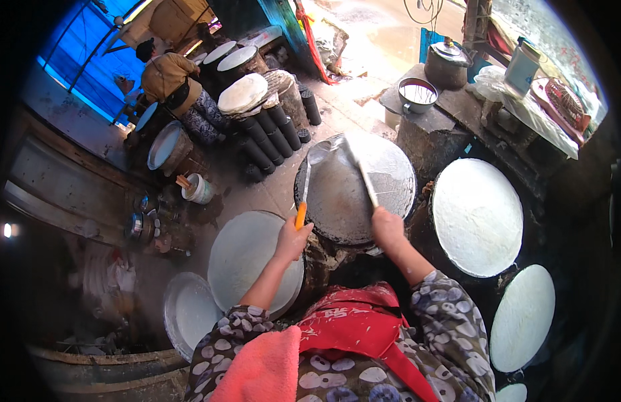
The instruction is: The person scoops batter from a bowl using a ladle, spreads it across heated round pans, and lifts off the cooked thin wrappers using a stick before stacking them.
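Observation:
My left hand (292,238) grips the orange handle of a ladle (318,153), whose bowl is over the upper left of a round dark griddle (340,201). The pale handle of a second tool (365,181) is in my right hand (388,227); its far end is blurred over the griddle's top, and its kind cannot be told. White batter (390,166) coats the griddle's upper right part, while the lower left shows dark surface. Beneath my left forearm lies a round pan with a white layer (240,256). Right of the griddle is another white-covered round pan (477,216).
A metal basin (170,316) of white liquid stands lower left. Coal briquettes (270,135) are stacked below flatbreads (242,94). A bowl (417,95) and a lidded pot (446,68) are on a ledge. Another person (172,83) stands upper left. A further white-covered pan (522,319) is lower right.

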`<move>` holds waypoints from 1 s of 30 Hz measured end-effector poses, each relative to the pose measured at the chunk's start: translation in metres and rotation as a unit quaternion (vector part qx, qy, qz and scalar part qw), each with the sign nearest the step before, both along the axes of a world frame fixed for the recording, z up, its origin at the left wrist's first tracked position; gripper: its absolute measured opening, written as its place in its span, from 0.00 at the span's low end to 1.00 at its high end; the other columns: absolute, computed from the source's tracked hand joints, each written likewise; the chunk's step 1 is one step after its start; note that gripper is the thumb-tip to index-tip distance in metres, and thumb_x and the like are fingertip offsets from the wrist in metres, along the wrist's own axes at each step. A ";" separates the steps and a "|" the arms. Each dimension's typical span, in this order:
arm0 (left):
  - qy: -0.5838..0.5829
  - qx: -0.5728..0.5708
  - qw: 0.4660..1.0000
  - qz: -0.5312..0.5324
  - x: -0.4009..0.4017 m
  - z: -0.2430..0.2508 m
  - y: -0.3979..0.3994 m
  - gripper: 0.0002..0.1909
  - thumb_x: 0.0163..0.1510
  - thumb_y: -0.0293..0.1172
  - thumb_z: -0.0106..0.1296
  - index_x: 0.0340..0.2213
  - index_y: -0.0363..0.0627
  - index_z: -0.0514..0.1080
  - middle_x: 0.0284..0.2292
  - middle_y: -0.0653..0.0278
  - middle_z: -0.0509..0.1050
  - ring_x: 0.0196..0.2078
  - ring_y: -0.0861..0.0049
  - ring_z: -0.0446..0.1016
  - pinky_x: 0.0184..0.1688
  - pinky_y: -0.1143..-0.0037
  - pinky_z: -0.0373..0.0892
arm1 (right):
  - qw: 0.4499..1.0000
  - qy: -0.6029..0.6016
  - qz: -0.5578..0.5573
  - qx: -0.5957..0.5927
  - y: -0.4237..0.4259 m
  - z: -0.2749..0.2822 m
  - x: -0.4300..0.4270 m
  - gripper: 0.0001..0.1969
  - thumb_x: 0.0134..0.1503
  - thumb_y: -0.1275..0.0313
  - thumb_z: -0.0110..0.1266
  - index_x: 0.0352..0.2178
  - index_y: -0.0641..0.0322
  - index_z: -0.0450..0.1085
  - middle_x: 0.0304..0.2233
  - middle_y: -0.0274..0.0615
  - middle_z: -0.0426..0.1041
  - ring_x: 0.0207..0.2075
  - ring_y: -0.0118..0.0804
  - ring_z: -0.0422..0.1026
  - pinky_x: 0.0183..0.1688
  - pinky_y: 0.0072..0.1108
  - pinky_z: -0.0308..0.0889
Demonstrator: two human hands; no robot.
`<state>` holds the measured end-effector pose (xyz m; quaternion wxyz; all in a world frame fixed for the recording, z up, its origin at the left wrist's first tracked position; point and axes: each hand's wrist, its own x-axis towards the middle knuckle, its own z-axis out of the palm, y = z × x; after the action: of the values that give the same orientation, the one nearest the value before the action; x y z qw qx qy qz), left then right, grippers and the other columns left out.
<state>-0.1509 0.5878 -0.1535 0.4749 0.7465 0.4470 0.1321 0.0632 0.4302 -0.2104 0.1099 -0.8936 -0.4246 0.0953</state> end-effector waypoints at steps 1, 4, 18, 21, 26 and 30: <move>-0.009 -0.039 0.999 0.009 0.003 0.003 -0.005 0.16 0.51 0.37 0.56 0.32 0.36 0.65 0.17 0.63 0.68 0.15 0.76 0.66 0.18 0.72 0.63 | 0.999 -0.013 0.040 -0.013 0.005 -0.001 -0.005 0.06 0.53 0.74 0.45 0.30 0.65 0.67 0.26 0.52 0.76 0.28 0.52 0.77 0.32 0.35 0.72; -0.028 -0.108 0.993 0.028 -0.005 0.010 -0.007 0.15 0.52 0.36 0.55 0.32 0.38 0.63 0.16 0.67 0.65 0.12 0.81 0.63 0.14 0.76 0.59 | 1.000 0.003 0.011 0.012 -0.005 0.013 0.018 0.06 0.53 0.74 0.46 0.31 0.64 0.68 0.25 0.52 0.75 0.27 0.51 0.77 0.30 0.35 0.72; -0.061 -0.236 0.967 0.079 -0.036 0.036 -0.019 0.10 0.57 0.36 0.49 0.36 0.45 0.62 0.21 0.71 0.63 0.15 0.87 0.61 0.15 0.84 0.57 | 1.000 -0.016 0.024 0.012 0.002 0.020 0.086 0.05 0.53 0.73 0.46 0.26 0.62 0.67 0.22 0.44 0.74 0.24 0.44 0.77 0.25 0.33 0.72; -0.088 -0.261 0.958 0.079 -0.028 0.036 -0.021 0.11 0.58 0.37 0.49 0.35 0.45 0.62 0.21 0.71 0.63 0.15 0.86 0.61 0.15 0.84 0.58 | 0.991 -0.078 0.113 -0.003 0.014 0.000 0.058 0.04 0.52 0.74 0.47 0.25 0.60 0.68 0.23 0.41 0.73 0.24 0.40 0.77 0.24 0.29 0.72; -0.085 -0.268 0.955 0.096 -0.051 0.041 -0.032 0.11 0.58 0.38 0.47 0.34 0.44 0.62 0.20 0.70 0.63 0.15 0.86 0.62 0.15 0.83 0.58 | 0.978 -0.085 0.189 0.014 0.007 0.013 0.043 0.04 0.52 0.74 0.46 0.26 0.60 0.67 0.21 0.39 0.72 0.22 0.36 0.76 0.21 0.26 0.70; -0.088 -0.266 0.954 0.106 -0.047 0.054 -0.041 0.12 0.59 0.40 0.48 0.35 0.45 0.62 0.20 0.70 0.63 0.15 0.85 0.62 0.15 0.83 0.59 | 0.992 -0.071 0.100 0.033 0.028 0.004 0.107 0.04 0.54 0.73 0.46 0.28 0.61 0.68 0.17 0.39 0.72 0.20 0.38 0.75 0.21 0.27 0.70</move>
<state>-0.1976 0.5466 -0.0993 0.6770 0.5267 0.4991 0.1230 0.1698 0.4579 -0.2060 0.0985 -0.8469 -0.5218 0.0285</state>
